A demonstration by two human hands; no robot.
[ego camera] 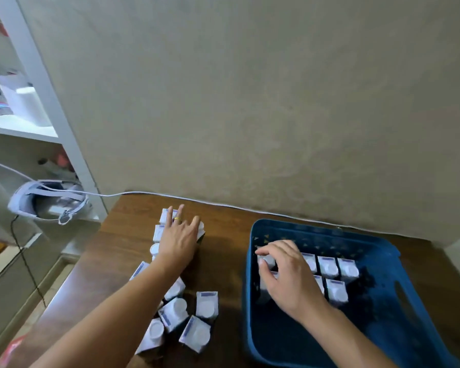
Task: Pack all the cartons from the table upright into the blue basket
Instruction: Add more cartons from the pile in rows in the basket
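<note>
Several small white-topped cartons point(207, 305) stand upright in a cluster on the brown table point(223, 261), left of the blue basket point(383, 251). My left hand point(178, 241) reaches over the far cartons of that cluster, fingers spread and laid on a carton top point(201, 229). Inside the basket, several cartons point(328, 266) stand upright in two rows near its far side. My right hand point(284, 274) is in the basket's left part, its fingertips and thumb pinching the top of a carton point(266, 261) at the row's left end.
A white cable point(223, 205) runs along the table's back edge by the beige wall. To the left stands a white shelf unit with a white headset point(48, 200) beside it. A red thing point(14, 346) shows at the bottom left corner.
</note>
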